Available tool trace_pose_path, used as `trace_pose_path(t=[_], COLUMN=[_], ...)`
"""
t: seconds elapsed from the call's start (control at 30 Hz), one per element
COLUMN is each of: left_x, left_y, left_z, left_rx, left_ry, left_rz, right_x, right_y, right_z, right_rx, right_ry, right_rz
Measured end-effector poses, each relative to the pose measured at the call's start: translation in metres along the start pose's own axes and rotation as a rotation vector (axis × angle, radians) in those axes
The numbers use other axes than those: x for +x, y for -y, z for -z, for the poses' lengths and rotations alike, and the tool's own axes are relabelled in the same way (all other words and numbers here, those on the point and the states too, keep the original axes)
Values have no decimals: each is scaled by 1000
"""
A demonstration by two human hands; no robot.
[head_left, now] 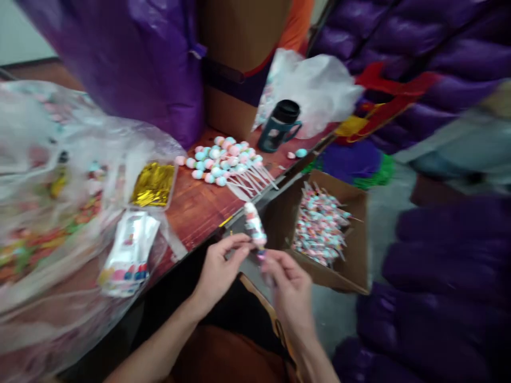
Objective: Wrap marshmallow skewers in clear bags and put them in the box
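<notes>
In front of me is a pink, white and pale blue marshmallow skewer [255, 226], standing tilted and seemingly in a clear wrapper. My right hand [291, 284] is closed around its stick, just below a small purple spot at the neck. The thumb and forefinger of my left hand [221, 263] are pinched together against the wrapper's lower end; blur hides what is between them. Beyond, on the red-brown table [195, 215], lies a pile of similar marshmallow skewers [227, 159], sticks pointing toward me. Gold twist ties [154, 183] fill a clear tray to the left, behind printed clear bags [130, 250].
An open cardboard box [357, 239] on the floor at right holds many wrapped skewers [321, 226]. A dark mug [279, 127] and two loose marshmallows [297, 153] are near the table edge. Large plastic bags [80, 213] cover the left; purple sacks [451, 255] are stacked right.
</notes>
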State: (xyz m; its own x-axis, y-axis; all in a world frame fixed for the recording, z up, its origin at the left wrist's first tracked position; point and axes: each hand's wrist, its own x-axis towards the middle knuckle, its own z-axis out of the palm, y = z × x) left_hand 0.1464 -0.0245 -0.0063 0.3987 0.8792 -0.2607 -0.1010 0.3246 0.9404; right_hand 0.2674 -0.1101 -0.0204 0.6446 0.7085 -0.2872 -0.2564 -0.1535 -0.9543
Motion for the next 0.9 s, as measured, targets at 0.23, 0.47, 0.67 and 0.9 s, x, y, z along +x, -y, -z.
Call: trace_pose_path(t=[0.23,0.47,0.67,0.9], left_x=[-27,-32,-23,-17], left_y=[-47,-41,-36,-40], left_z=[122,217,200,148], left_rx=[643,766,615,326], left_ry=[-354,-451,-636,-719], left_rz=[-369,-270,-309,-363], right_x=[123,110,31,-22], right_y=[-41,-73,-53,-12], right_z=[90,33,-76,-153], right_rx=[177,69,-248,-268], right_ry=[-600,-430,14,530], right_rz=[39,-84,330,368])
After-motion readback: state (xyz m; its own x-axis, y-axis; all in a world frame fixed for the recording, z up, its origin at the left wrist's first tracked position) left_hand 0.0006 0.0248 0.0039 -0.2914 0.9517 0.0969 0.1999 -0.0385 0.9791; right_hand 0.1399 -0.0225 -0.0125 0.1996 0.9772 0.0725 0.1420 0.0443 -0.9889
